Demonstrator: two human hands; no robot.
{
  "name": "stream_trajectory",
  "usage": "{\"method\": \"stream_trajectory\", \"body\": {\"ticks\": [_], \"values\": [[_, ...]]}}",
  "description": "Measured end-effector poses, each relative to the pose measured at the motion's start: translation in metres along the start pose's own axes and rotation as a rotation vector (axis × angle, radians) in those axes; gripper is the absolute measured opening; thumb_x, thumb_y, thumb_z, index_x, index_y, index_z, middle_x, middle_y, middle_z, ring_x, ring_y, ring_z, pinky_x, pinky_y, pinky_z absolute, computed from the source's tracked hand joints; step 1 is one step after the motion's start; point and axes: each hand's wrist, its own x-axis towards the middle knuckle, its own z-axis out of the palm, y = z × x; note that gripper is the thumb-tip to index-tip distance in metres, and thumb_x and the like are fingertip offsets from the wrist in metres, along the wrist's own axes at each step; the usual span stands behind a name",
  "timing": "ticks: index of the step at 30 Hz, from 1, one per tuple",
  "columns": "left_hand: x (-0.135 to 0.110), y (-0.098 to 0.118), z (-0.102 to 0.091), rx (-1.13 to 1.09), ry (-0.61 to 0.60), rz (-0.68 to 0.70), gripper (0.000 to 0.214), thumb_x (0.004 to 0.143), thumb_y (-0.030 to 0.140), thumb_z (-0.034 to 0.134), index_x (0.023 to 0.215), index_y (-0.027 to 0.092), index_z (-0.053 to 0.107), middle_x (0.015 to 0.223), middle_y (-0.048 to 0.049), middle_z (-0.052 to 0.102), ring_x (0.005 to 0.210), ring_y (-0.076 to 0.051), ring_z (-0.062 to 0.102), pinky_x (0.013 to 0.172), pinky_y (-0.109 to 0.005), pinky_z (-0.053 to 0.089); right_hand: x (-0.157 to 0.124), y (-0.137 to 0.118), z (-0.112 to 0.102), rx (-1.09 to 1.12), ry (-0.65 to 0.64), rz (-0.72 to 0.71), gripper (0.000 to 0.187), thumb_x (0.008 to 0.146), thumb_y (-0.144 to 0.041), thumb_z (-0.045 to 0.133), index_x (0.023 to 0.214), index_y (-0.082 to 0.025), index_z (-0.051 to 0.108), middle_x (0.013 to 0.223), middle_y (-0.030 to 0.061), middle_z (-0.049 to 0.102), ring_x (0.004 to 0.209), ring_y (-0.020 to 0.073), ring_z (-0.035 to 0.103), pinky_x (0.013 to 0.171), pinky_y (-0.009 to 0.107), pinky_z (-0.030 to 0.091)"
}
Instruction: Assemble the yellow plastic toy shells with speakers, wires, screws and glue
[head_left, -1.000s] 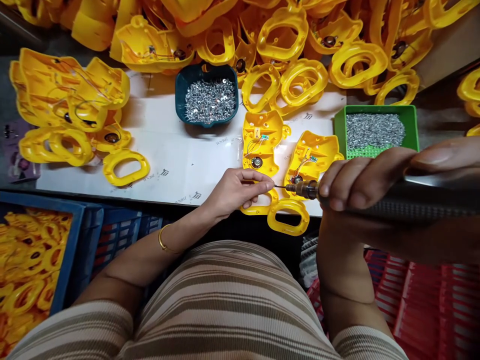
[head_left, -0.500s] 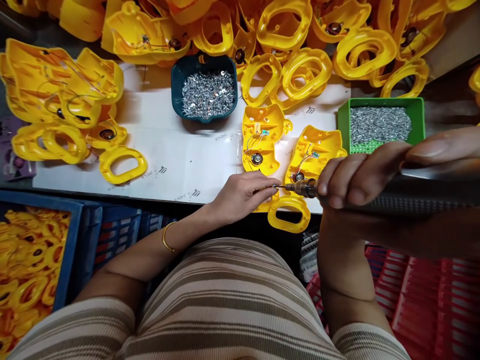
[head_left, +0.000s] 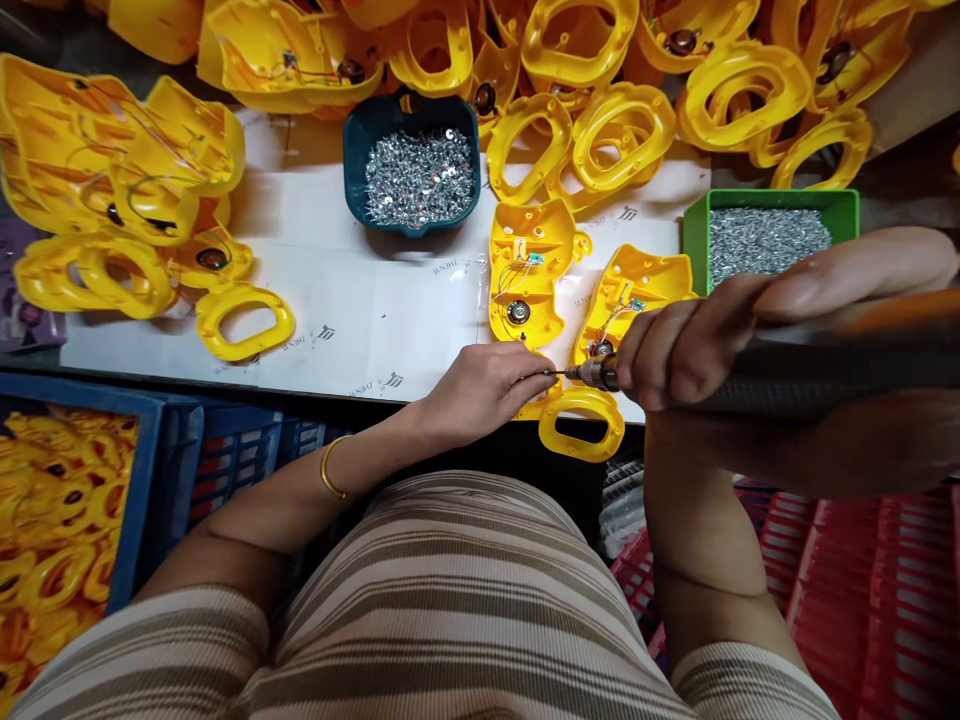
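My right hand (head_left: 697, 340) is wrapped round a dark electric screwdriver (head_left: 810, 370), its thin bit pointing left. My left hand (head_left: 484, 390) is closed, thumb and finger pinched at the tip of that bit; whatever they hold is too small to make out. Under the left fingers lies a yellow plastic part, mostly hidden. A yellow oval ring (head_left: 581, 448) sits just below the bit, over the table's front edge. Behind the hands are a yellow shell (head_left: 525, 250) with a round speaker and wires, and a similar shell (head_left: 645, 275) partly covered by the right hand.
A dark teal bin (head_left: 411, 228) and a green bin (head_left: 696, 245) hold small metal screws. Yellow shells (head_left: 120, 150) and rings (head_left: 246, 350) are piled left and along the back. Blue crates (head_left: 150, 480) stand at lower left, red crates (head_left: 840, 580) at lower right.
The screwdriver and my right hand have moved slightly left, the bit going further in between the left fingers. My left hand stays almost in place. The whole view has shifted a little.
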Motion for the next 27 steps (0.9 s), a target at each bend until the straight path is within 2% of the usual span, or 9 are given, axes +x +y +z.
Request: {"method": "stream_trajectory", "body": {"ticks": [4, 6, 10, 13, 15, 18, 21, 24, 27], "values": [[0.002, 0.003, -0.004, 0.02, -0.049, -0.007, 0.023, 0.096, 0.026, 0.054, 0.09, 0.016, 0.074, 0.079, -0.005, 0.073, 0.072, -0.015, 0.065, 0.067, -0.024, 0.046, -0.001, 0.0, 0.012, 0.003, 0.014, -0.032, 0.031, 0.076, -0.058, 0.074, 0.085, -0.029, 0.067, 0.055, -0.0038, 0.056, 0.041, 0.0149, 0.051, 0.043, 0.033, 0.045], [0.001, 0.004, -0.005, 0.038, -0.017, -0.04, 0.02, 0.093, 0.032, 0.061, 0.098, 0.017, 0.074, 0.077, -0.0029, 0.071, 0.069, -0.014, 0.063, 0.066, -0.023, 0.045, 0.001, 0.001, 0.012, -0.01, 0.014, -0.049, 0.032, 0.077, -0.059, 0.072, 0.088, -0.029, 0.067, 0.055, -0.0043, 0.056, 0.041, 0.0146, 0.051, 0.044, 0.032, 0.045], [-0.003, -0.003, -0.004, 0.187, 0.253, -0.109, 0.041, 0.089, 0.051, 0.063, 0.116, 0.022, 0.07, 0.095, -0.0066, 0.07, 0.089, -0.02, 0.061, 0.08, -0.03, 0.047, 0.012, 0.011, 0.006, -0.061, 0.006, -0.039, 0.035, 0.071, -0.061, 0.076, 0.082, -0.03, 0.063, 0.05, -0.0051, 0.052, 0.043, 0.0178, 0.053, 0.048, 0.035, 0.047], [-0.007, -0.012, 0.001, 0.326, 0.362, -0.158, 0.061, 0.084, 0.06, 0.065, 0.131, 0.02, 0.061, 0.124, -0.0141, 0.061, 0.112, -0.028, 0.052, 0.096, -0.038, 0.042, 0.025, 0.033, 0.006, -0.018, 0.1, -0.225, 0.033, 0.071, -0.062, 0.075, 0.082, -0.034, 0.063, 0.048, -0.0067, 0.048, 0.039, 0.0166, 0.047, 0.043, 0.035, 0.042], [-0.008, -0.018, 0.006, 0.381, 0.363, -0.198, 0.075, 0.082, 0.064, 0.064, 0.14, 0.018, 0.051, 0.141, -0.0178, 0.049, 0.126, -0.032, 0.043, 0.104, -0.042, 0.037, 0.033, 0.05, 0.007, -0.007, 0.184, -0.353, 0.032, 0.071, -0.064, 0.073, 0.084, -0.036, 0.064, 0.047, -0.0071, 0.045, 0.034, 0.0154, 0.042, 0.038, 0.034, 0.038], [-0.007, -0.021, 0.011, 0.416, 0.332, -0.251, 0.083, 0.083, 0.068, 0.06, 0.146, 0.019, 0.042, 0.152, -0.0186, 0.039, 0.134, -0.034, 0.036, 0.108, -0.044, 0.031, 0.04, 0.067, 0.008, -0.087, 0.218, -0.342, 0.037, 0.069, -0.067, 0.071, 0.084, -0.036, 0.062, 0.044, -0.0079, 0.043, 0.032, 0.015, 0.041, 0.036, 0.033, 0.038], [-0.006, -0.022, 0.013, 0.409, 0.307, -0.269, 0.083, 0.084, 0.068, 0.059, 0.147, 0.017, 0.04, 0.154, -0.0188, 0.038, 0.134, -0.035, 0.036, 0.109, -0.044, 0.03, 0.042, 0.072, 0.008, -0.121, 0.183, -0.323, 0.038, 0.07, -0.07, 0.067, 0.084, -0.035, 0.059, 0.044, -0.0089, 0.042, 0.032, 0.0137, 0.041, 0.037, 0.031, 0.039], [-0.006, -0.024, 0.013, 0.396, 0.288, -0.277, 0.083, 0.084, 0.066, 0.06, 0.147, 0.016, 0.041, 0.154, -0.0185, 0.039, 0.133, -0.034, 0.037, 0.108, -0.042, 0.03, 0.042, 0.072, 0.008, -0.118, 0.15, -0.278, 0.033, 0.073, -0.065, 0.067, 0.086, -0.036, 0.062, 0.051, -0.0064, 0.051, 0.036, 0.0154, 0.046, 0.041, 0.035, 0.043], [-0.006, -0.026, 0.013, 0.385, 0.267, -0.283, 0.084, 0.084, 0.067, 0.059, 0.148, 0.016, 0.039, 0.153, -0.0171, 0.04, 0.132, -0.033, 0.037, 0.106, -0.041, 0.031, 0.044, 0.074, 0.01, -0.067, 0.146, -0.299, 0.029, 0.074, -0.062, 0.069, 0.088, -0.037, 0.065, 0.049, -0.0058, 0.049, 0.035, 0.0163, 0.044, 0.039, 0.036, 0.039]]}}
